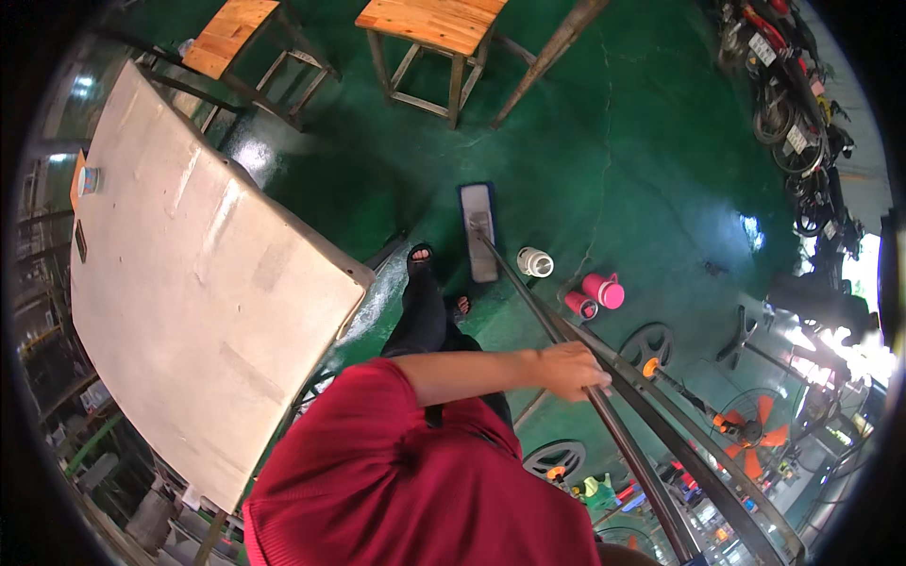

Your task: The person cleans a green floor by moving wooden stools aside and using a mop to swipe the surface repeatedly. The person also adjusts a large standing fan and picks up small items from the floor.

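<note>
My left hand [571, 370] reaches out of a red sleeve across my body and is closed around the dark pole of a flat mop [528, 302]. The mop's grey pad with blue edging [481, 236] lies flat on the wet green floor [642, 160], just ahead of my sandalled feet [421, 255]. The pole runs from the pad down to the lower right, past my hand. My right hand is out of sight.
A large white tabletop [189, 283] fills the left. Two wooden stools [434, 28] stand at the top. A white jug [535, 261], a pink jug [604, 290] and a pink cup [580, 304] sit on the floor right of the mop. Fans [750, 424] and parked motorbikes [793, 113] are at the right.
</note>
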{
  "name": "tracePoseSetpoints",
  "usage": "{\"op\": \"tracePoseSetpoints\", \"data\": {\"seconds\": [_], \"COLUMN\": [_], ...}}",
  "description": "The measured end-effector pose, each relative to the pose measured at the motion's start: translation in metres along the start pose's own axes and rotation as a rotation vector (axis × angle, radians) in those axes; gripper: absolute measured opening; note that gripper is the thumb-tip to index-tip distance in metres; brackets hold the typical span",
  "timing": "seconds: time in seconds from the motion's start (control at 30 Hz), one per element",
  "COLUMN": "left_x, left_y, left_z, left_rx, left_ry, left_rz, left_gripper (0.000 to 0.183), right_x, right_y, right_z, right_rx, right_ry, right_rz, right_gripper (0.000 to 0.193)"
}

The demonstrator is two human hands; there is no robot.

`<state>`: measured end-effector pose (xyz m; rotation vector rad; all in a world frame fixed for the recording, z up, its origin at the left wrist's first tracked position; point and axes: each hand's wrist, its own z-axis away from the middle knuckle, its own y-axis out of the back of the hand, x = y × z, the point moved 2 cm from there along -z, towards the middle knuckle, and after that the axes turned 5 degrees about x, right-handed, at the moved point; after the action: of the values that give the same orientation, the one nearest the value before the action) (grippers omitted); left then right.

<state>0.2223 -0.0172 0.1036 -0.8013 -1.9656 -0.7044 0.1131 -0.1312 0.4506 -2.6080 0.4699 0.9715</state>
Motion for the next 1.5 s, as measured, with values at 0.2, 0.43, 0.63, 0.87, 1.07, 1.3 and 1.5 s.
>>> {"op": "tracePoseSetpoints", "data": {"seconds": [0.2, 0.43, 0.63, 0.87, 1.07, 1.3, 1.5], "left_x": [-0.025, -0.049, -0.083, -0.125, -0.083, -0.074, -0.099], "left_y": [0.094, 0.188, 0.259, 0.307, 0.26, 0.265, 0.329], "left_z": [0.02, 0.059, 0.094, 0.136, 0.085, 0.074, 0.097], "left_rx": [0.069, 0.17, 0.16, 0.396, 0.735, 0.911, 0.985], "left_ry": [0.218, 0.478, 0.573, 0.697, 0.712, 0.926, 0.971], "left_rz": [-0.219, -0.436, -0.696, -0.963, -0.816, -0.828, -1.228], "left_gripper": [0.008, 0.018, 0.02, 0.019, 0.021, 0.017, 0.018], "right_x": [0.041, 0.13, 0.191, 0.236, 0.222, 0.265, 0.312], "right_y": [-0.037, -0.08, -0.119, -0.169, -0.156, -0.171, -0.209], "right_z": [0.024, 0.059, 0.096, 0.119, 0.022, -0.035, -0.004], "right_rx": [0.058, 0.271, 0.24, 0.046, 0.086, -0.159, -0.195], "right_ry": [0.019, -0.106, -0.285, -0.448, -0.279, -0.383, -0.349], "right_rz": [0.015, -0.233, -0.123, -0.046, -0.242, -0.682, -0.488], "right_gripper": [0.015, 0.01, 0.015, 0.01, 0.009, 0.011, 0.014]}}
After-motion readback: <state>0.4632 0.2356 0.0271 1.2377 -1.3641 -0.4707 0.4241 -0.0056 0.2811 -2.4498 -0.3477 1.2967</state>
